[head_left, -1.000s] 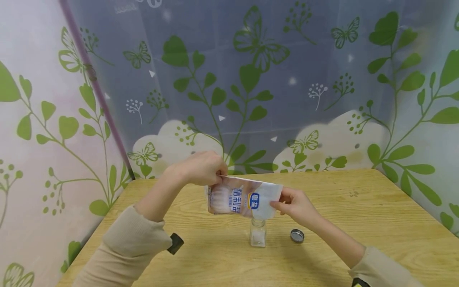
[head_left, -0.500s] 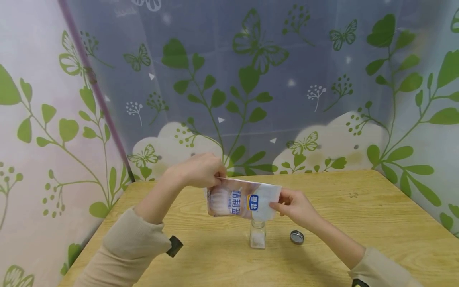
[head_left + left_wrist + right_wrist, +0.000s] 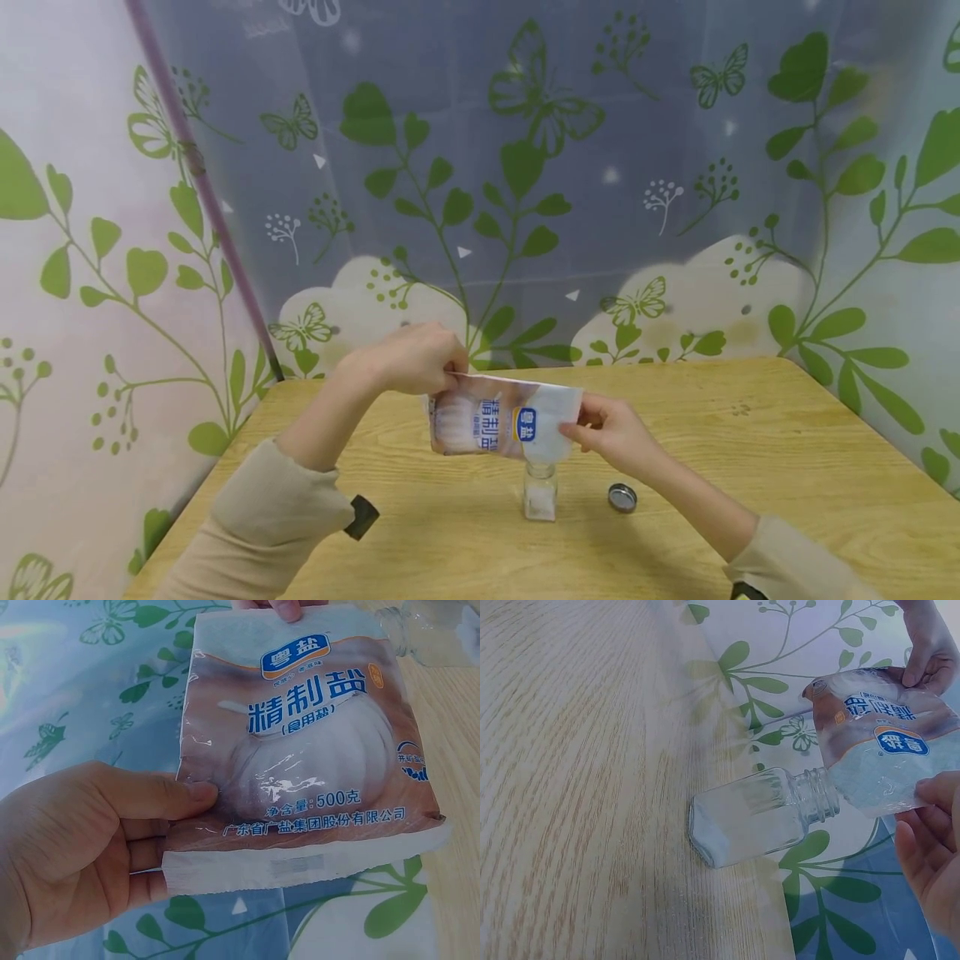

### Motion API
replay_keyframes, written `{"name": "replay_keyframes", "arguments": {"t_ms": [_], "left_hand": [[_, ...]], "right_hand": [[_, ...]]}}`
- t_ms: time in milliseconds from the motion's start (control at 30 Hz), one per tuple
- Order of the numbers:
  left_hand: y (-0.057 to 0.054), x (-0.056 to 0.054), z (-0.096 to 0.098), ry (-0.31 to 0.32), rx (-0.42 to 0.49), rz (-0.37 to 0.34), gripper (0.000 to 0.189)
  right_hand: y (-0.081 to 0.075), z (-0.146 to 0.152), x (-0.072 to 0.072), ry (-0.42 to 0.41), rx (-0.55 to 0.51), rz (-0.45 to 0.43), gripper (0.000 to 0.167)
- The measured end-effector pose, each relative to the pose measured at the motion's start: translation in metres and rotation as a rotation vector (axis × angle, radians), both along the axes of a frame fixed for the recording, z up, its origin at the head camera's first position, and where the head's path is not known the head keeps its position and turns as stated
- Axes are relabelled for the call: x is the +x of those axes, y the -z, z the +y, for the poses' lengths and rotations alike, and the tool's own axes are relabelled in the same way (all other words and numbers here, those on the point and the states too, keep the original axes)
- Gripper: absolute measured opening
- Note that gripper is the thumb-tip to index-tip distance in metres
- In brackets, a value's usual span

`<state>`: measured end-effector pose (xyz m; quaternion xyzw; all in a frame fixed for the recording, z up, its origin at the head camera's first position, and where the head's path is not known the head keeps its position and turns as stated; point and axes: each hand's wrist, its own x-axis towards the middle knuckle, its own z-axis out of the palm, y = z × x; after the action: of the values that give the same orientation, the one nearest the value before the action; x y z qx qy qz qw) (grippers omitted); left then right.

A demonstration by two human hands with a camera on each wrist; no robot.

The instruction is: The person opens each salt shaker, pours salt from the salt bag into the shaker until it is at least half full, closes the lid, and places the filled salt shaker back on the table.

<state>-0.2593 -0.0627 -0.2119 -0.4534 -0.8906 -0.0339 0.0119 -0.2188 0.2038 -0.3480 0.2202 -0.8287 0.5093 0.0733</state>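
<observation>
Both hands hold a printed plastic salt bag [image 3: 498, 421] on its side above the table. My left hand [image 3: 420, 358] pinches its upper edge near the bag's bottom end, thumb on the printed front [image 3: 300, 750]. At the other end my right hand [image 3: 618, 429] pinches the pale top of the bag between thumb and fingers. A small square glass jar [image 3: 540, 496] stands upright below that end, lidless. In the right wrist view, a corner of the bag is right at the jar's threaded mouth [image 3: 817, 795], and white salt [image 3: 709, 836] covers the jar's bottom.
A round metal lid [image 3: 622, 497] lies on the wooden table [image 3: 712, 433], right of the jar. Fine white grains show on the tabletop near the jar in the right wrist view. Leaf-and-butterfly printed curtains [image 3: 450, 208] stand behind and at both sides.
The bag and both hands have shifted slightly left. Both hands keep their hold on the bag, and the jar and lid stay in place.
</observation>
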Motion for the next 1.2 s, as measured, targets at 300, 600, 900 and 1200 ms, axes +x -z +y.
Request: {"name": "replay_keyframes", "arguments": {"t_ms": [300,600,900,1200], "left_hand": [[-0.0002,0.0003,0.0008,-0.018,0.001,-0.003,0.017],[-0.0017,0.0003,0.0018,-0.003,-0.001,0.014,0.02],[-0.0016,-0.0001,0.0033,0.002,-0.006,0.014,0.022],[-0.001,-0.0004,0.0044,-0.013,-0.006,-0.001,0.017]], "right_hand": [[-0.0007,-0.0022,-0.0004,0.033,-0.007,0.0,0.02],[0.0014,-0.0021,-0.0019,0.045,-0.004,-0.004,0.02],[0.0024,-0.0005,-0.0021,0.036,-0.011,0.001,0.02],[0.0014,0.0008,-0.0007,0.024,-0.009,0.011,0.021]]}}
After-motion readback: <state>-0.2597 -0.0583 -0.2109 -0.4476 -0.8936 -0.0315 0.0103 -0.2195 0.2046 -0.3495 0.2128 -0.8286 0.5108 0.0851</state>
